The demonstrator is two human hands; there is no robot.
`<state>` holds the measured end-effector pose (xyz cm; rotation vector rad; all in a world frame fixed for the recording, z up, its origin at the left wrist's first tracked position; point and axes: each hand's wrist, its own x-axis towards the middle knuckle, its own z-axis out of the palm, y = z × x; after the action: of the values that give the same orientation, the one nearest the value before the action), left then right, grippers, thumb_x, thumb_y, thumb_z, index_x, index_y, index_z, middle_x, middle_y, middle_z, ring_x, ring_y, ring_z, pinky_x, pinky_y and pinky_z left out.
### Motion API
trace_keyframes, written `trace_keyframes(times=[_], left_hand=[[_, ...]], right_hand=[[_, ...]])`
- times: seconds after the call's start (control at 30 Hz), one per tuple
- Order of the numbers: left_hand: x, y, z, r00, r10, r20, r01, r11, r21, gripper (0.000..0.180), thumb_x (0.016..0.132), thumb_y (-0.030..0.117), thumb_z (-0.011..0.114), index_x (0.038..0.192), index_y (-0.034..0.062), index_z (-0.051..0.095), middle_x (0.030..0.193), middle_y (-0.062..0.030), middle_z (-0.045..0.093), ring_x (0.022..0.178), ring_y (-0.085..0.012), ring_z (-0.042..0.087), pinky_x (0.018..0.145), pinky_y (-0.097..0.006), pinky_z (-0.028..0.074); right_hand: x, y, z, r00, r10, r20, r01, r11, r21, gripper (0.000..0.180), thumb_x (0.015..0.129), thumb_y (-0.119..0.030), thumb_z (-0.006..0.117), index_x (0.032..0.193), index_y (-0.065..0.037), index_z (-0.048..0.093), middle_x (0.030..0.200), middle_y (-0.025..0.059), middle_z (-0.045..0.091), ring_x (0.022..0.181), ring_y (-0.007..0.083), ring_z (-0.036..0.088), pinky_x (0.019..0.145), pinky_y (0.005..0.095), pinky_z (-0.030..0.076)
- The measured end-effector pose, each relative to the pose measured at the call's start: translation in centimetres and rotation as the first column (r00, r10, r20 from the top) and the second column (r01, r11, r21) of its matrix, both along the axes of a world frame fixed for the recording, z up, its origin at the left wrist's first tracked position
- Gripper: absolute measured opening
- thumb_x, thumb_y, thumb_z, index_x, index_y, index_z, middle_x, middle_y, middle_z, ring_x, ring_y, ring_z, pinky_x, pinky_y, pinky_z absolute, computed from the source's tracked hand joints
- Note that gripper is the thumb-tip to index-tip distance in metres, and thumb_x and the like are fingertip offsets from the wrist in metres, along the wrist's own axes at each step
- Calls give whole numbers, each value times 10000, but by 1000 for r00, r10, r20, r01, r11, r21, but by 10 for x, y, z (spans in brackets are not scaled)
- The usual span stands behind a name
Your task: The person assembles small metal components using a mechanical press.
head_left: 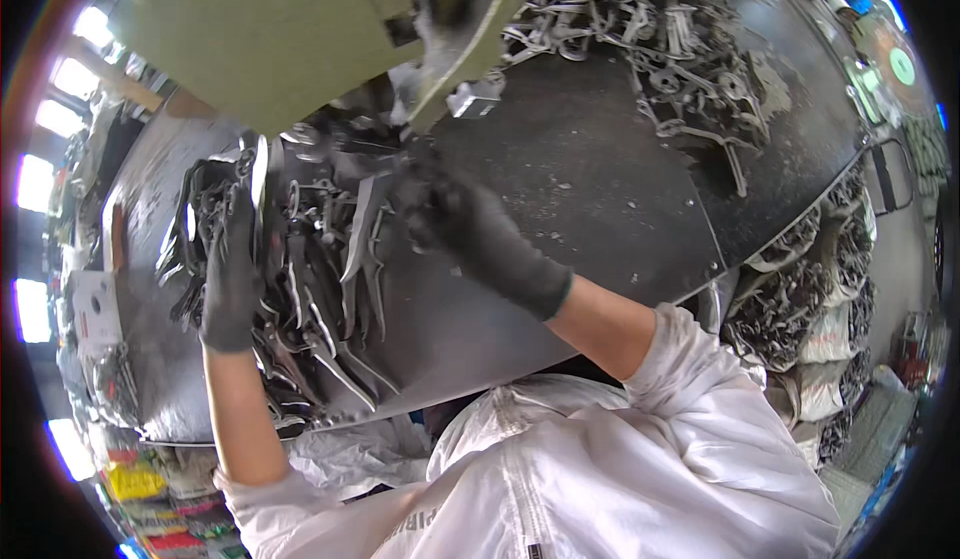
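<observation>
My left hand (230, 284), in a dark grey glove, lies with fingers stretched out along a heap of long curved metal pieces (310, 299) on the left of the table. Shiny blade-like edges stick out beside its fingertips. My right hand (480, 234), gloved the same way, is raised at the working end of a green machine (270, 39). Its fingers are curled and blurred by motion, and what they grip cannot be made out. Just left of those fingers, a flat blade-shaped metal piece (365, 221) slants down from under the machine.
The dark metal table (570, 159) carries another heap of looped metal parts (670, 44) at the far right. A small metal block (477, 97) juts from the machine. Sacks filled with metal parts (800, 309) stand beyond the right edge. A white box (96, 309) sits at the left.
</observation>
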<state>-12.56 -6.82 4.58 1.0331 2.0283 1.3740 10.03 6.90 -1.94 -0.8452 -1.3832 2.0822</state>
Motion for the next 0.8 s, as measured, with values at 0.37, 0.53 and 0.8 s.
trace_keyframes(times=[0.37,0.53,0.8], left_hand=[[134,38,-32,783,-167,600,243,969,-47,375,918,316,495,1121,1,509,839,-36,598,711,-97,575,615,-223,459],[107,49,-73,891,-450,68,450,851,-272,387,932,315,473,1114,-26,493,952,-80,600,777,-114,595,700,-245,481],[73,49,-59,934,-57,352,141,966,-217,361,925,302,488,1081,-23,503,934,-94,578,768,-166,594,666,-251,510]], right_hand=[[211,157,-21,479,-730,486,15,561,828,423,872,-371,492,1147,-51,526,1047,237,594,945,355,596,771,408,482],[247,176,-42,454,-790,412,498,608,618,289,878,-237,525,1109,-66,549,1065,147,602,861,264,613,684,315,508],[138,67,33,783,-589,-200,615,687,386,408,789,-40,538,1195,-74,518,922,64,591,582,51,461,479,178,350]])
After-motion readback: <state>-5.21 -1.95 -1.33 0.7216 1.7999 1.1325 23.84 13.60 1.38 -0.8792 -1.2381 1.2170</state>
